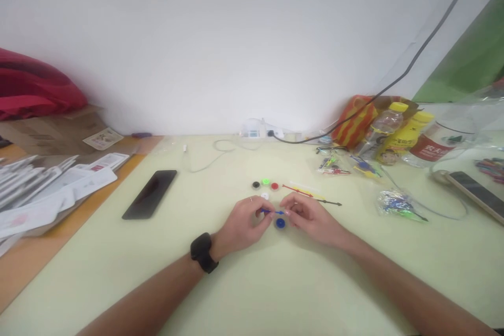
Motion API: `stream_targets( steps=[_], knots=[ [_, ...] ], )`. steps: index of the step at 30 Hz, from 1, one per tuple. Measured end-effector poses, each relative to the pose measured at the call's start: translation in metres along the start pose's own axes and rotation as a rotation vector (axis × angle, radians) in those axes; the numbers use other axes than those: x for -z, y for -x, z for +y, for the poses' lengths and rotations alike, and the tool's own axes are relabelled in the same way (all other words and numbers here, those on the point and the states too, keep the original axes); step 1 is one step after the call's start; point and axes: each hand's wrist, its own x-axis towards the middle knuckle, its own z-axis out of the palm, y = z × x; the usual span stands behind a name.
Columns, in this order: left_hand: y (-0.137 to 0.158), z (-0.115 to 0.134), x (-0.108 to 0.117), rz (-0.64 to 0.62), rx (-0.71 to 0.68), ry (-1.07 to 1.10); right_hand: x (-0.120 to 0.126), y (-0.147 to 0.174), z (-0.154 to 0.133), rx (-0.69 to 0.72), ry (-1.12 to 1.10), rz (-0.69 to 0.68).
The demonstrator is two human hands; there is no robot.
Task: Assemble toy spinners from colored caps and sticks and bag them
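Both forearms reach in from the near edge of the pale green surface [252, 294], a black watch [203, 252] on the left wrist. Left hand [242, 224] and right hand [311, 218] meet at the middle, each grip pinched closed on one end of a thin blue stick [272, 212] held just above a small blue disc [280, 223] lying on the surface. Beyond them sit black, green and red discs [265, 185] in a row, with red and black sticks [311, 195] just right. Farther left lies a dark phone [150, 193]; bottles [394, 134] stand at the far right.
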Motion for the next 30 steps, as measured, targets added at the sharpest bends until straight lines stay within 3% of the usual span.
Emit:
stream_targets(
  steps=[4, 10, 18, 24, 30],
  knots=[
    [0.001, -0.003, 0.001, -0.045, 0.015, -0.041, 0.006, -0.002, 0.001, -0.116, -0.041, -0.03],
    [0.002, -0.002, 0.001, -0.109, -0.038, -0.117, 0.004, -0.004, 0.009, -0.156, -0.062, -0.063],
    [0.0, 0.001, 0.001, -0.118, -0.079, -0.147, 0.0, -0.005, 0.01, -0.072, -0.026, -0.053],
    [0.0, 0.002, 0.0, -0.162, -0.124, -0.197, -0.003, -0.004, 0.01, -0.116, -0.057, -0.057],
    [-0.001, -0.007, -0.005, -0.096, -0.2, -0.315, -0.004, -0.01, 0.018, -0.021, -0.029, 0.02]
  ],
)
